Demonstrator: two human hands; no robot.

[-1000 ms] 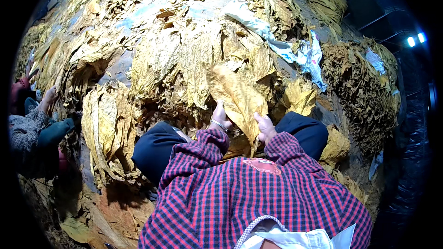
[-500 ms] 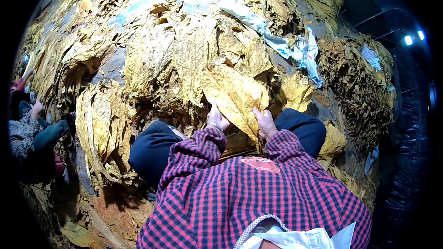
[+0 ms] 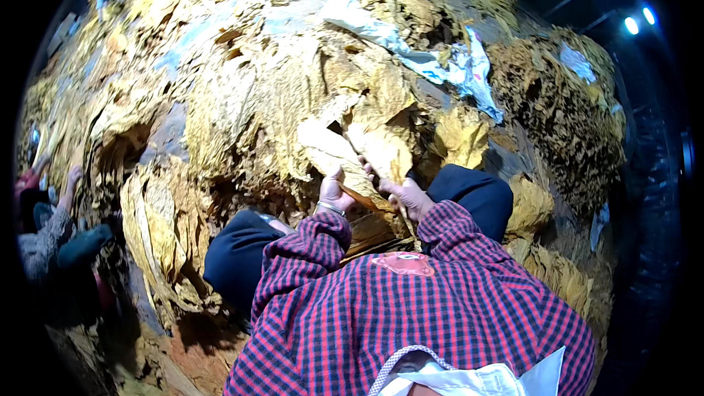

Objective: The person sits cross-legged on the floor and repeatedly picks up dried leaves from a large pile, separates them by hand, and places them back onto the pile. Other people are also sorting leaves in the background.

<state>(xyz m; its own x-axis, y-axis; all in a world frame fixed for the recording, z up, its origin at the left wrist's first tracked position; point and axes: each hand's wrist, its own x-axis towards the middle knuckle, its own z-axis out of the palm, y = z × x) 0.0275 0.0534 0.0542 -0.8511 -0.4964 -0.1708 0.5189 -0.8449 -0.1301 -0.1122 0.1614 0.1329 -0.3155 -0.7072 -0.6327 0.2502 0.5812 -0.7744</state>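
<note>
Between my knees I hold up a broad, pale yellow dried tobacco leaf (image 3: 385, 148), its stem end pointing down toward my body. My left hand (image 3: 335, 193) is closed on the leaf's left side, thumb pointing up, a bracelet on the wrist. My right hand (image 3: 408, 196) grips the leaf low near its midrib, fingers curled around it. A dark gap shows between the leaf's left part and its right part. Just beyond my hands lies a thick heap of similar yellow leaves (image 3: 242, 95). Brown leaves (image 3: 370, 231) lie below my hands.
A crumpled white and blue plastic sheet (image 3: 418, 55) lies beyond at the right. Browner leaves are heaped (image 3: 550, 117) at the far right. Another person's arm (image 3: 70, 194) shows at the left edge. A bunch of leaves (image 3: 165, 224) stands beside my left knee.
The leaf was spread flat in one piece; now it is parted and bent toward the middle. My left hand has shifted slightly left, and my right fingers have curled around the leaf.
</note>
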